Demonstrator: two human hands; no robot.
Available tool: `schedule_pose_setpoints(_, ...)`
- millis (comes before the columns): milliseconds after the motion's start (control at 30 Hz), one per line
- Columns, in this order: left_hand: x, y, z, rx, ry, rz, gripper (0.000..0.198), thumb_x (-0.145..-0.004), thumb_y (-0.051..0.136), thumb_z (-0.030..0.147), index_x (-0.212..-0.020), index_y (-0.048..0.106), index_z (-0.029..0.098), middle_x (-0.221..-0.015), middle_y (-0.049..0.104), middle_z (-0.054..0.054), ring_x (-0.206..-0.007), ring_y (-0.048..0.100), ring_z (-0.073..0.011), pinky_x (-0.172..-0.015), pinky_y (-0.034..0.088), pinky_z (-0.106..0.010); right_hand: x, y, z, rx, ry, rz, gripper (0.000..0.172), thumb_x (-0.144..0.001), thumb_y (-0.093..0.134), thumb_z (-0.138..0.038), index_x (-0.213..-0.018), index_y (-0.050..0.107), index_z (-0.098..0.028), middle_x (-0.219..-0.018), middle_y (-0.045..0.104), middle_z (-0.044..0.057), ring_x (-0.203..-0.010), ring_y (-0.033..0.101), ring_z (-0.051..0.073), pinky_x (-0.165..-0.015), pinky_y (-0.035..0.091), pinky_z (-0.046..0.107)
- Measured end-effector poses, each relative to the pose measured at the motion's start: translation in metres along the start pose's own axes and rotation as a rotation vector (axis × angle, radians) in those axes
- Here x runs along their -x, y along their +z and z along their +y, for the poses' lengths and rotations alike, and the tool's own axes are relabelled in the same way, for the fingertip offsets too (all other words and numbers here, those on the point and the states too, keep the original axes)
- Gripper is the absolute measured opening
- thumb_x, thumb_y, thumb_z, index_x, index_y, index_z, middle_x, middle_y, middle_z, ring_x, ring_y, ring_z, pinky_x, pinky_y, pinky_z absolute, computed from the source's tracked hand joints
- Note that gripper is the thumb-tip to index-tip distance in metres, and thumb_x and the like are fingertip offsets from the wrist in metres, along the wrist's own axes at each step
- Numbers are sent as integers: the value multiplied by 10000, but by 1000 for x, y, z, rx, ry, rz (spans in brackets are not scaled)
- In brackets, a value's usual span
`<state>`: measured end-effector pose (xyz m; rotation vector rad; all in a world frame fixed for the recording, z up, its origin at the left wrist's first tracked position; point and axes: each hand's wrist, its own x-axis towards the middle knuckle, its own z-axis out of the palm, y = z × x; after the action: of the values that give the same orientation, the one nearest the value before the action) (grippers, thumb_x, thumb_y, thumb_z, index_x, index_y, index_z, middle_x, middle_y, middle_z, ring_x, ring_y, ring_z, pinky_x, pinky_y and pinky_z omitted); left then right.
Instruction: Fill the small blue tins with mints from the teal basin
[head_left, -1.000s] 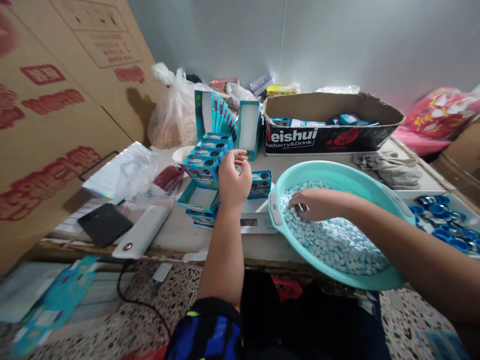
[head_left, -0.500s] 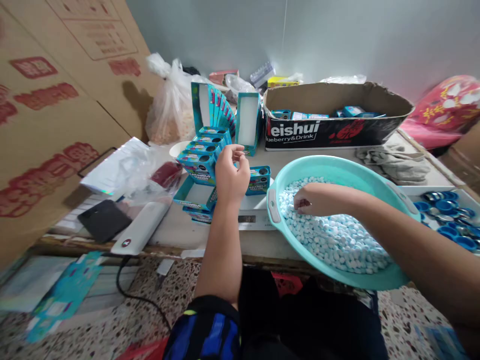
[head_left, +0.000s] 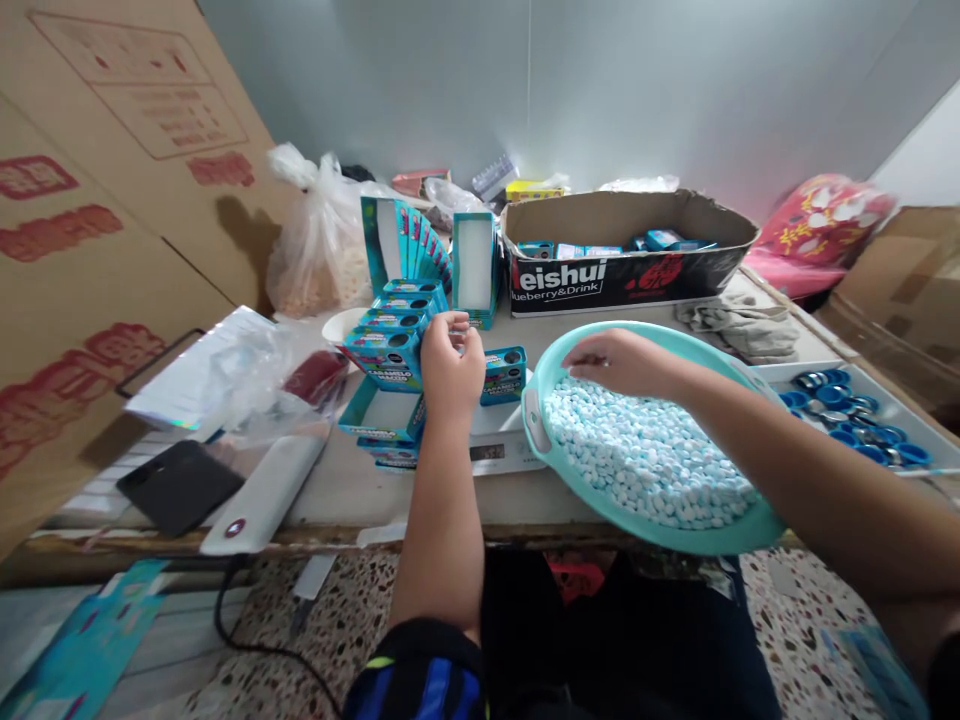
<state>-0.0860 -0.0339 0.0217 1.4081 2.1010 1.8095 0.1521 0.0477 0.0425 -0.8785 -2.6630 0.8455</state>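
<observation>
My left hand point(head_left: 454, 368) hovers beside a small blue printed box point(head_left: 504, 376) that stands on a white digital scale point(head_left: 517, 450). Its fingers are loosely curled with a gap to the thumb, and nothing shows in them. My right hand point(head_left: 619, 362) is just above a heap of small white and pale blue candies point(head_left: 652, 460) in a turquoise basin point(head_left: 577, 525). Its fingers are drawn together; whatever they hold is hidden. Left of my left hand, several matching boxes with round dark openings point(head_left: 390, 360) stand in a row above an open display tray point(head_left: 379, 415).
A black carton point(head_left: 630, 285) holding blue boxes stands at the back. Upright trays point(head_left: 474, 265) are beside it. At right are grey gloves point(head_left: 742, 330) and a white tray with blue ring-like pieces point(head_left: 855, 410). A white device point(head_left: 262, 500) lies near the left front edge.
My right hand has risen from among the candies toward the basin's far left side. My left hand has stayed beside the box on the scale. The camera view has shifted somewhat.
</observation>
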Motion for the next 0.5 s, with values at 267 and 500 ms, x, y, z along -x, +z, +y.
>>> schedule_pose_setpoints(267, -2, 2, -5, 20, 43, 0, 180, -879, 574, 210, -1046, 639, 193, -1022, 662, -44, -824, 604, -102, -822, 525, -249, -62, 20, -42, 119, -215, 190, 270, -943, 543, -121, -1079, 776, -122, -1042, 720, 98, -920, 629, 189, -871, 470, 293)
schedule_pose_setpoints(500, 1, 4, -4, 34, 52, 13, 231, -864, 595, 178, -1092, 633, 192, -1155, 632, -68, -828, 611, -87, -807, 550, -225, -64, 33, -40, 229, -373, 113, 310, -929, 498, -60, -1022, 785, -134, -1086, 698, 128, -1047, 622, 216, -979, 475, 327)
